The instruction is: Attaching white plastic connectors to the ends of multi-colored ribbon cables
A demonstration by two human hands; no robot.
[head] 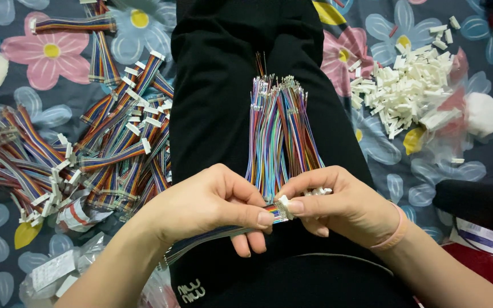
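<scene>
Left hand (212, 208) grip closed on ribbon cable (223, 231); right hand (343, 202) pinches white connector (285, 206) at cable tip, touching. Judged mid-batch: finished cables (115, 142) heaped at bed's left side; bare bundle (278, 134) on black-clad leg (223, 102) and loose connectors (409, 91) at upper right remain.

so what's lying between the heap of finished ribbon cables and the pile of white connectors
In the head view, the person's black-clad leg lies between them, with a bundle of loose coloured wires draped on it.
</scene>
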